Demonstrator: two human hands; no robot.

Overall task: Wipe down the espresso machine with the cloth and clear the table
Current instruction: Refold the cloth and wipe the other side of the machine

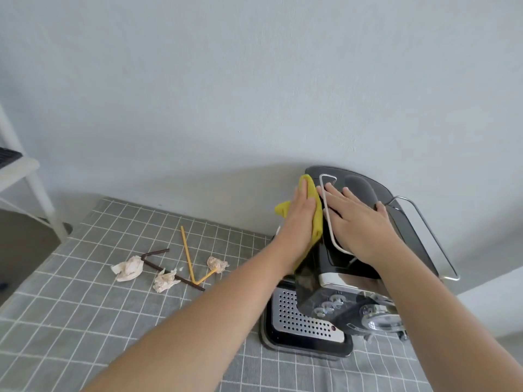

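Note:
A black and silver espresso machine [348, 261] stands at the right of the table, close to the wall. My left hand [297, 222] presses a yellow cloth [315, 205] flat against the machine's left side, fingers stretched out. My right hand [359, 224] lies flat on the machine's top, fingers spread, holding nothing. The perforated drip tray [300, 318] sits at the machine's front base.
On the grey checked tablecloth [85, 321] lie three crumpled tissues [128, 268] [165, 280] [216, 264], a bent brown straw [158, 267] and a bent yellow straw [188, 257]. A white shelf frame [31, 188] stands at the left. The wall is just behind the machine.

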